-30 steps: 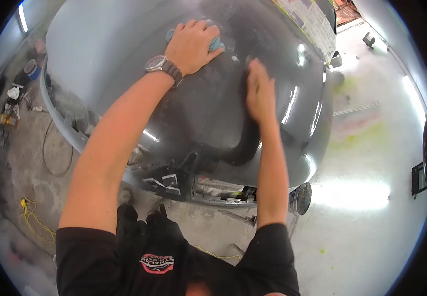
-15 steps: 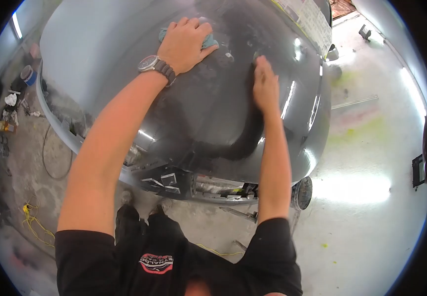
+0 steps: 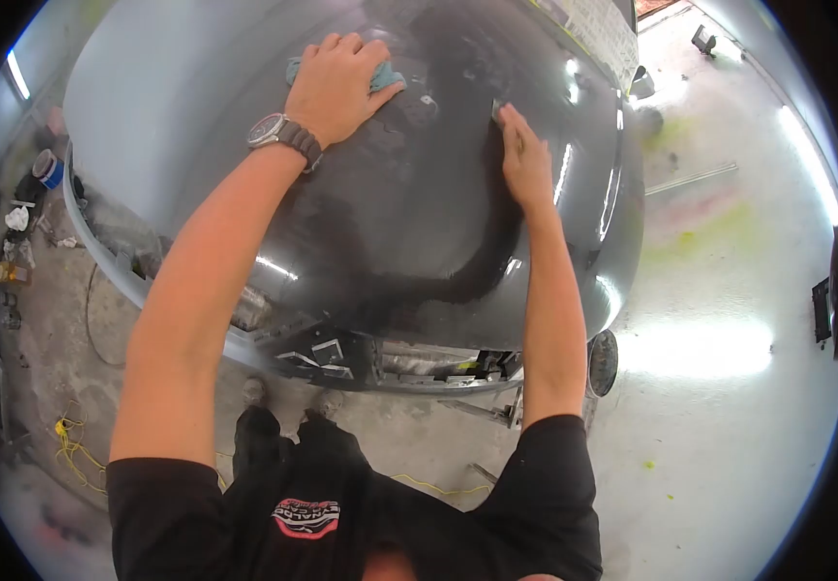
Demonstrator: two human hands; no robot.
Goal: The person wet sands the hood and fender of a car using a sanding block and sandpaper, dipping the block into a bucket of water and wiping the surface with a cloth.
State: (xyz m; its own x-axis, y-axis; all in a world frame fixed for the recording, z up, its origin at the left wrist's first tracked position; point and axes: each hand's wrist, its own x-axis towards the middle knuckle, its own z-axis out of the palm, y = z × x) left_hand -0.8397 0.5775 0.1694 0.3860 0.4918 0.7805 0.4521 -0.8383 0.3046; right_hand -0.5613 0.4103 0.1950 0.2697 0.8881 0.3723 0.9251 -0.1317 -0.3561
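Observation:
My left hand [image 3: 336, 87], with a watch [image 3: 283, 136] on its wrist, presses a light blue cloth [image 3: 387, 77] on the dark grey car hood [image 3: 390, 213]. The cloth shows on both sides of the hand. To the right, my right hand [image 3: 525, 155] is on the same hood, its fingers together around a small thin block [image 3: 495, 110], of which only an edge shows near the fingertips. The hood looks wet and shiny around both hands.
Newspaper masking [image 3: 593, 39] covers the windshield area. Below the hood is the open front end [image 3: 438, 368]. A bucket [image 3: 603, 363] stands at its right corner. A blue and white tub [image 3: 48, 169] and yellow cord [image 3: 72, 450] lie on the left floor.
My left hand and the cloth have shifted left in view. My right hand has moved slightly right, and the edge of the block now shows at its fingertips.

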